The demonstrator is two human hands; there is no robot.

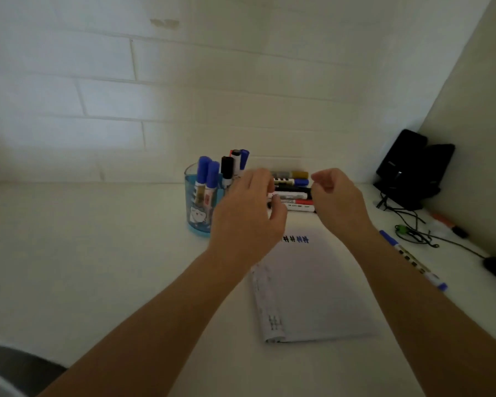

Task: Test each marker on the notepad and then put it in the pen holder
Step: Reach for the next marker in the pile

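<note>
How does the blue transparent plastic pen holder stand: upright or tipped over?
Upright: the blue transparent plastic pen holder rests on its base on the white table, and the capped markers inside point upward.

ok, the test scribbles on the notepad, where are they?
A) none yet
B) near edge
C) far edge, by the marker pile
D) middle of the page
C: the blue and black scribbles run in a short row along the far edge of the notepad, just in front of the marker pile.
</note>
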